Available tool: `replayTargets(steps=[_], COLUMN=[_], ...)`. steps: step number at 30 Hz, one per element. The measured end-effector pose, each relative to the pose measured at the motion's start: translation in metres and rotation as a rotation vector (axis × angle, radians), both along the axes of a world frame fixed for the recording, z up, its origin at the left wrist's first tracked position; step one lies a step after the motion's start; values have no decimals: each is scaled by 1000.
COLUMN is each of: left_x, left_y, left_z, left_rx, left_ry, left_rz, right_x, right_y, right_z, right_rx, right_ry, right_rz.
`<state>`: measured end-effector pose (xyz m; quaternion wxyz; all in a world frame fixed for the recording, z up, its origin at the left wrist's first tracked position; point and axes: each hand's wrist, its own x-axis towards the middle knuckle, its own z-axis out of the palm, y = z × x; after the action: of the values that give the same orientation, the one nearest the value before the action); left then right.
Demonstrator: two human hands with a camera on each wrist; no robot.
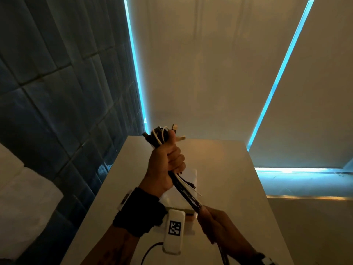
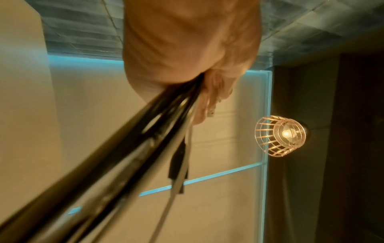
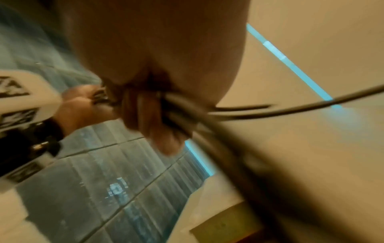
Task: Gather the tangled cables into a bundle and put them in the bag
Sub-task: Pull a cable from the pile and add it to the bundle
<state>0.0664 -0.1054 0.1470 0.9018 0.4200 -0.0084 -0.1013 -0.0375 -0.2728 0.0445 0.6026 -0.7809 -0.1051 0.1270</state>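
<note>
A bundle of black and white cables (image 1: 186,190) is stretched between my two hands above the white table (image 1: 219,169). My left hand (image 1: 168,161) grips its upper part in a fist, with looped ends and USB plugs (image 1: 174,127) sticking out above the thumb. My right hand (image 1: 215,224) grips the lower part near the table's front, and cable tails run on past it. The left wrist view shows the cables (image 2: 124,148) leaving my left hand (image 2: 187,54). In the blurred right wrist view my right hand's fingers (image 3: 153,115) curl round the cables (image 3: 187,106). A clear bag (image 1: 189,176) lies flat on the table under the bundle.
A dark blue tiled wall (image 1: 57,83) runs along the left. Pale blinds with blue light strips (image 1: 277,77) stand behind the table. A wire-cage lamp (image 2: 280,136) glows in the left wrist view. The white wrist camera unit (image 1: 174,229) sits on my left forearm.
</note>
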Motion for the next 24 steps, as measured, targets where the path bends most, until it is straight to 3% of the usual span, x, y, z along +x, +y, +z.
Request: replayTargets(steps=[3, 7, 9, 13, 19, 24], left_x=[-1, -6, -11, -9, 6, 9], left_y=[5, -1, -17, -30, 3, 18], left_z=[-4, -1, -1, -2, -2, -8], left_rx=[-4, -4, 4, 6, 44, -61], left_ry=[-60, -64, -60, 7, 194, 304], left_rz=[-21, -2, -25, -26, 16, 66], right_x=[6, 27, 41, 50, 29, 15], right_y=[-42, -48, -24, 21, 39, 29], right_z=[-16, 26, 57, 90, 53, 31], right_rx=[-185, -150, -105, -94, 12, 53], right_ry=[137, -65, -94, 36, 17, 99], right_rz=[6, -172, -112, 88, -8, 106])
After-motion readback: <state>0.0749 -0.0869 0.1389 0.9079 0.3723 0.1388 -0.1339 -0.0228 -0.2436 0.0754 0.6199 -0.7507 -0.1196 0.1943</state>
